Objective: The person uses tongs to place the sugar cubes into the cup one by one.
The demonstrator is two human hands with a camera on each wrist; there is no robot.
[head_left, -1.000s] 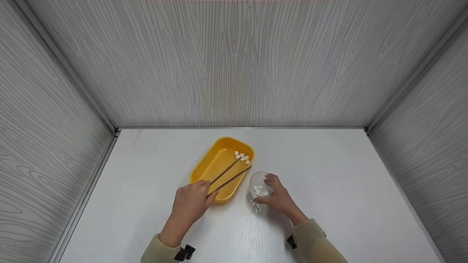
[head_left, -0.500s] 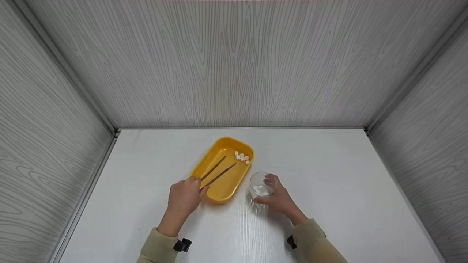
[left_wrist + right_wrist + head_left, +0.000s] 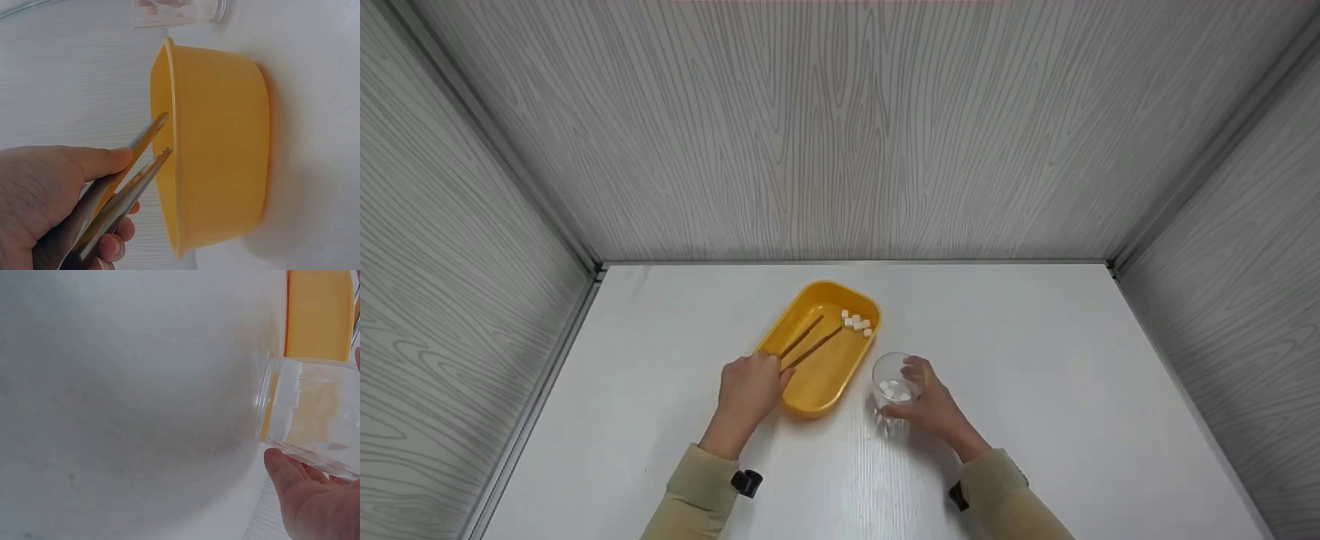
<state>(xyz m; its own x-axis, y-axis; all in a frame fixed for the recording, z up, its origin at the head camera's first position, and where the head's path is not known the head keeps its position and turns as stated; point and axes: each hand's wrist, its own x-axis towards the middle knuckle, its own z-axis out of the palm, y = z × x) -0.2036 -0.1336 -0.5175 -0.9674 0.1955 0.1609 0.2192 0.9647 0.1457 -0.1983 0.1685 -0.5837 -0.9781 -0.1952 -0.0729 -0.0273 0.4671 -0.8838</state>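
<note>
In my left hand (image 3: pixel 750 390) I grip a pair of metal tongs (image 3: pixel 121 208), thumb on one arm and fingers round the other. Their tips stand apart with nothing between them, over the yellow tray (image 3: pixel 821 390). Several small white cubes (image 3: pixel 856 323) lie in the tray's far right corner, beyond the tips. My right hand (image 3: pixel 926 405) curls round the side of a clear drinking glass (image 3: pixel 894 367), which stands upright on the table just right of the tray. White cubes (image 3: pixel 288 399) rest at the bottom of the glass.
The white tabletop (image 3: pixel 1035 337) runs back to a grey wood-grain panel (image 3: pixel 840 135). Similar panels rise at the left (image 3: pixel 450 262) and right (image 3: pixel 1245 262) sides. The tray's wall (image 3: pixel 219 146) is deep, with a raised rim.
My left hand has drawn the tongs back left from the cubes, then moved slightly forward over the tray. The right hand and glass have stayed put.
</note>
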